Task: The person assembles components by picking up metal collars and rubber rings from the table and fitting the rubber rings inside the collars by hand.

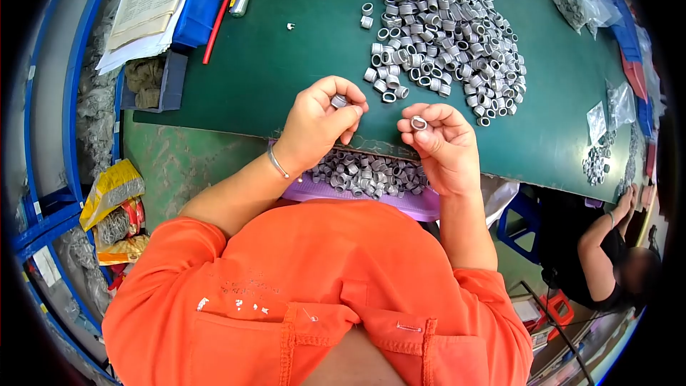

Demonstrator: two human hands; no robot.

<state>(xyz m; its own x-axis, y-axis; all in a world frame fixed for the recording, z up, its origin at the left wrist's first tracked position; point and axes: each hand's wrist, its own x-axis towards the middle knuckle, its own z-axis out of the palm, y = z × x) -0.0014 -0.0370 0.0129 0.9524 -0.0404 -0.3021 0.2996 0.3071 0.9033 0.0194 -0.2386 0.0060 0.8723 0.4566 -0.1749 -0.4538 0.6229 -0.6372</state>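
A broad heap of small grey rings is spread over the green tabletop, and all places are best given from it. On its near side, toward the person, two rings are held up. To the near left of the heap, a grey ring is clamped between the thumb and curled fingers of the left hand; it is partly hidden by them. Just on the near side of the heap, an oval ring is pinched by the grip of the right hand, thumb against forefinger, with its opening turned upward. Farther on the near side, below the tabletop's edge, more rings are contained in a purple tray. Each ring can be judged light and stiff, probably of metal, so little force should be needed and bending or breakage is unlikely under finger pressure. The short outer wall looks fairly smooth, however, and with so little surface a ring could be spun or squeezed out of a careless pinch. Hold is best taken across opposite sides of that wall, with the fingertips kept clear of the opening. From the heap, a loose ring at the edge would be lifted more cleanly than one wedged among its neighbours.
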